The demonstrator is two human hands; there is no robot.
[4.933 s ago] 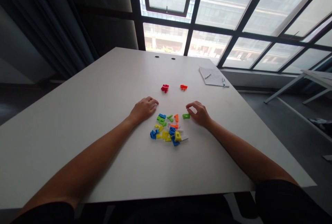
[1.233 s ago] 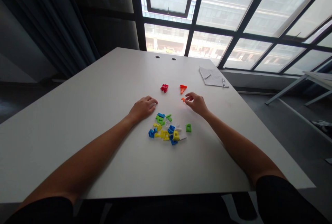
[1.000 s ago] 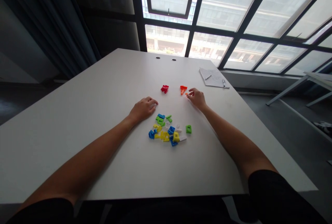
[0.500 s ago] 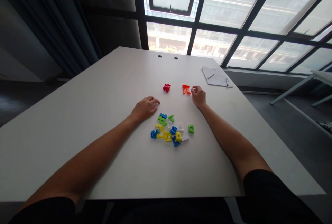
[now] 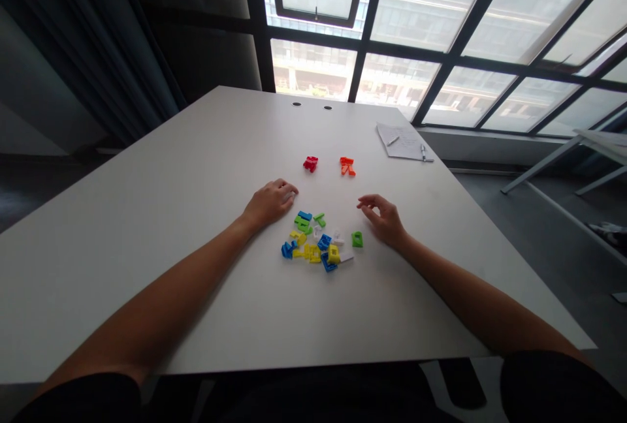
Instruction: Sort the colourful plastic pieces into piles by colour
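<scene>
My left hand (image 5: pixel 272 202) rests on the table just up and left of a mixed pile of plastic pieces, its fingers loosely bent and apart, with no piece visible in it. To the right of the pile hovers my right hand (image 5: pixel 385 217), thumb and fingers apart and nothing between them. Nearest to it lies a green block with a hole (image 5: pixel 357 239). The pile holds several blue pieces (image 5: pixel 324 241), yellow pieces (image 5: pixel 313 253), green pieces (image 5: pixel 302 222) and white pieces (image 5: pixel 337 237). Farther out are a cluster of red pieces (image 5: pixel 310 164) and a group of orange pieces (image 5: pixel 347 166).
A white table (image 5: pixel 206 149) spreads under everything. At its far right lie sheets of paper (image 5: pixel 406 142) with two pens on them. Two round cable holes sit near the far edge, with windows (image 5: pixel 313 67) beyond. Another table (image 5: pixel 600 139) stands at right.
My right hand has drawn back from the orange pieces toward me, and its fingers have spread. My left hand has stayed put. The whole view has shifted slightly.
</scene>
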